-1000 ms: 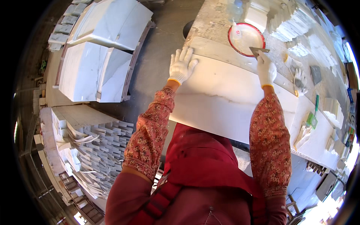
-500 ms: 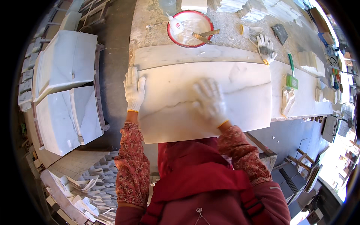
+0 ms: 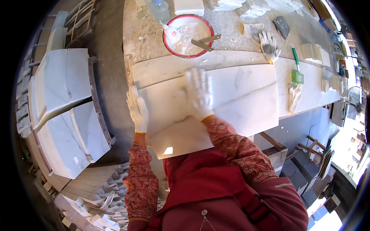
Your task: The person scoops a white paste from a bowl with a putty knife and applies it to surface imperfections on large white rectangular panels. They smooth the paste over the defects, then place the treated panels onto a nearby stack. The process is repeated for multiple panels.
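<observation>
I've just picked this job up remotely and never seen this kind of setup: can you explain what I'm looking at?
There is no machine here. A person works with two gloved hands, and every picture comes from one wide fisheye camera on their head, looking down, so straight edges bend.

A pale, grey-veined slab lies across the workbench. The left hand is at its left edge; the right hand is over its face, spread and blurred, so I can't tell whether it presses.

Beyond the slab are a red-rimmed bowl with a white squeeze bottle and two flat metal blades, plus spare gloves. Neither hand appears to grip anything.
</observation>
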Available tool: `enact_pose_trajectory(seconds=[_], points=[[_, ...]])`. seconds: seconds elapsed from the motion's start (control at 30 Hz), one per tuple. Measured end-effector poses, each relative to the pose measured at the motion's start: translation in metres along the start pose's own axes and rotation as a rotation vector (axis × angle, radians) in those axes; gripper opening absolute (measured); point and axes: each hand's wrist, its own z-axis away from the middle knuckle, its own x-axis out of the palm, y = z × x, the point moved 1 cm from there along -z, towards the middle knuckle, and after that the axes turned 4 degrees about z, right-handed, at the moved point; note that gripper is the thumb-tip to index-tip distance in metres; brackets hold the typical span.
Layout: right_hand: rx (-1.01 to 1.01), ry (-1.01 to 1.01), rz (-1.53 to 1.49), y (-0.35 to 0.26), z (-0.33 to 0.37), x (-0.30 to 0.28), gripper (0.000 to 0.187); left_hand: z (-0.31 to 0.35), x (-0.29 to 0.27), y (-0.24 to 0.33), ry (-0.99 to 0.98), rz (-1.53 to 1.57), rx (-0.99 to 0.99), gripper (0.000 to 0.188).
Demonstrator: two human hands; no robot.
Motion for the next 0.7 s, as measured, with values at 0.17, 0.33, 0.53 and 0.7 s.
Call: enact_pose_trajectory(seconds=[0.17, 0.33, 0.53, 0.7], points=[[-0.522, -0.12, -0.271, -0.141, 0.043, 0.03, 0.067, 0.0, -0.025, -0.032, 0.208, 0.576, -0.137, 0.059], [-0.623, -0.367, -0.401, -0.128, 0.053, -0.01, 0.065, 0.044, -0.079, -0.11, 0.42, 0.655, -0.416, 0.066], [-0.137, -0.059, -0.104, -0.044, 0.096, -0.009, 0.055, 0.142, -0.107, -0.175, 0.338, 0.483, -0.86, 0.074], [0.261, 0.221, -0.145, -0.016, 0.079, -0.029, 0.05, 0.159, -0.13, -0.196, 0.373, 0.528, -0.921, 0.074]])
